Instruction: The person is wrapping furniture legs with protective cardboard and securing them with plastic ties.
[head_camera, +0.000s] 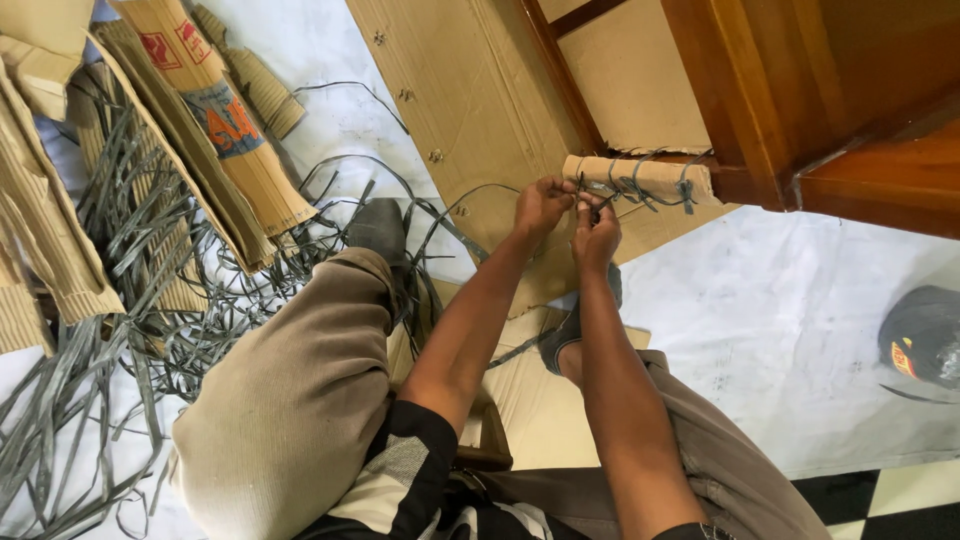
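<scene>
A cardboard-wrapped furniture leg (640, 178) is already bound by several grey strap turns; the plastic strap (592, 196) at its near end is pinched by left hand (542, 204) and right hand (596, 236), the knot judged unfinished, loose straps (120, 300) unused on the floor

Grey strapping (640, 188) on tan cardboard wrap (640, 178), red-brown wood furniture (790, 90), beige trousers (290, 400), blk/white checked floor (880, 500), white sheet (780, 330)
</scene>
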